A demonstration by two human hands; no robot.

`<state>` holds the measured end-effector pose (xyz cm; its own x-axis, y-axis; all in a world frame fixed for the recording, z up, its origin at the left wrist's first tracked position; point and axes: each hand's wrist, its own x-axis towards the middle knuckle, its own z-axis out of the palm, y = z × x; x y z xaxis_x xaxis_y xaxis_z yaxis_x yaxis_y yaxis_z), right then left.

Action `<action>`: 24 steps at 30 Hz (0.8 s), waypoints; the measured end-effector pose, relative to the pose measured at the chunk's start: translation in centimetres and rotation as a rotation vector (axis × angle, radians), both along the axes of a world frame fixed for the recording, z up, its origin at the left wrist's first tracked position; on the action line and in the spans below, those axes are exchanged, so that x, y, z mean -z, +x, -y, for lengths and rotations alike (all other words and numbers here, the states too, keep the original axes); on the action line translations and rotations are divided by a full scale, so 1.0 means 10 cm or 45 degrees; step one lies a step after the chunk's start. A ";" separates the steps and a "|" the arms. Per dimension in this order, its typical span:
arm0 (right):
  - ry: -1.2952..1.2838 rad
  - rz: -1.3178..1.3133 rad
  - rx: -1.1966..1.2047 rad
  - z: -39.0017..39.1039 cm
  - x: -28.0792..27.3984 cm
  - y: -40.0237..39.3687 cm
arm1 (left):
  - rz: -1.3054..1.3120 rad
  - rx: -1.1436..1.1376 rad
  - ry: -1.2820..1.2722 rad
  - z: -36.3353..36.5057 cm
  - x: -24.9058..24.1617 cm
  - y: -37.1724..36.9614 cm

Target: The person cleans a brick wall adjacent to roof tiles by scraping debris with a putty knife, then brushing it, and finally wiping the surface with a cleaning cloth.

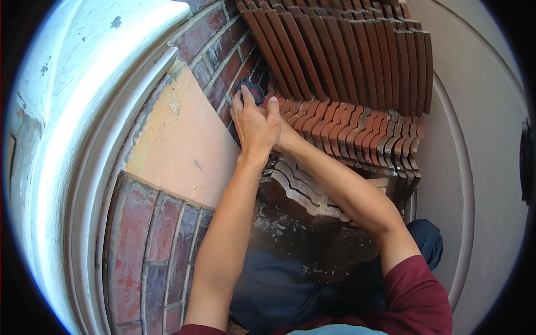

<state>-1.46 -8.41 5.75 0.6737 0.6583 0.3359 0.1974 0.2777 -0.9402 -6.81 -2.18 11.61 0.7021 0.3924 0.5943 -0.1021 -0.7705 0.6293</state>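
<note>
My left hand [255, 125] is closed against the near side of a dark tool [250, 90] with red parts, its thumb raised on the right. The tool is by the brick wall [226, 78], above the plastered patch. Most of it is hidden by my hands. My right hand [286, 135] comes in from the right, behind and beside the left one; its fingers are hidden, so its grip cannot be made out. Just to the right of both hands are curved reddish tiles [335, 125].
Tall brown tiles [357, 61] stand stacked behind the curved ones. Pale-edged tiles [298, 187] lie below my right forearm. A smooth plaster patch [181, 139] and a white moulding [89, 139] are on the left. A beige wall [491, 167] rises at right.
</note>
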 end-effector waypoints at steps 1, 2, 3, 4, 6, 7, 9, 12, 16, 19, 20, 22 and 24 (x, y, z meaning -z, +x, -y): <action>-0.003 0.031 0.035 0.02 -0.06 -0.05 | 0.030 0.004 0.005 0.02 -0.03 -0.03; -0.028 0.072 0.091 0.04 -0.09 -0.12 | 0.058 0.006 0.009 0.03 -0.06 -0.06; -0.091 0.160 0.192 0.11 -0.21 -0.25 | 0.049 -0.029 -0.045 0.06 -0.10 -0.14; -0.158 0.243 0.295 0.18 -0.32 -0.37 | 0.057 -0.056 -0.112 0.03 -0.17 -0.17; -0.235 0.393 0.441 0.29 -0.50 -0.49 | 0.075 -0.142 -0.158 -0.13 -0.13 -0.12; -0.244 0.457 0.438 0.30 -0.50 -0.49 | 0.056 -0.055 -0.273 -0.18 -0.13 -0.12; -0.260 0.576 0.431 0.34 -0.47 -0.45 | 0.003 0.114 -0.499 -0.27 -0.10 -0.14; -0.437 0.584 0.386 0.45 -0.45 -0.21 | 0.066 0.029 -0.486 -0.48 0.08 -0.05; -0.684 0.243 0.030 0.88 -0.62 -0.02 | 0.127 0.092 -0.774 -0.24 -0.11 -0.21; -0.805 0.222 0.005 0.94 -0.55 0.15 | 0.283 0.135 -0.909 -0.24 -0.08 -0.14; -0.865 0.242 0.015 0.96 -0.50 0.19 | 0.328 0.137 -0.929 -0.23 -0.06 -0.10; -1.044 0.262 0.103 0.93 -0.48 0.17 | 0.371 0.149 -0.913 -0.15 -0.07 -0.06; -1.145 0.244 0.155 0.91 -0.47 0.15 | 0.371 0.162 -0.847 -0.06 -0.08 -0.04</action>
<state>0.08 -17.50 10.48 0.7409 0.6538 -0.1538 0.3519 -0.5729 -0.7402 -7.24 -1.55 12.41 0.6161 0.6609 0.4285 -0.3996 -0.2066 0.8931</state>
